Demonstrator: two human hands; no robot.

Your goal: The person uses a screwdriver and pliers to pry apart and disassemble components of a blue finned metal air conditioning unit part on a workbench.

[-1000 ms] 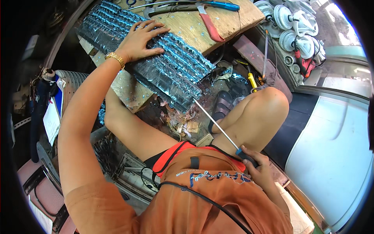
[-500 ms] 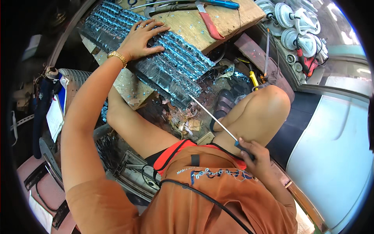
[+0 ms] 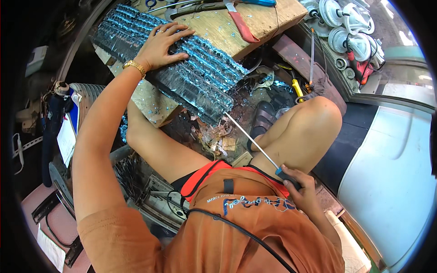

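While the left hand (image 3: 163,49) rests spread, grasping nothing, on the ridged block (image 3: 200,86) toward eleven o'clock, the right hand's grip (image 3: 303,185) clasps a screwdriver (image 3: 255,144), whose tip could skid if the block shifts.

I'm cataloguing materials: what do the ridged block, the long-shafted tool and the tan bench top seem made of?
Ridged block: perhaps metal or glossy plastic; its blue-black surface glints, which fits either.
Long-shafted tool: bright shaft suggests smooth metal; dark-and-blue handle looks like plastic.
Bench top: probably bare wood, from its tan, streaked surface.
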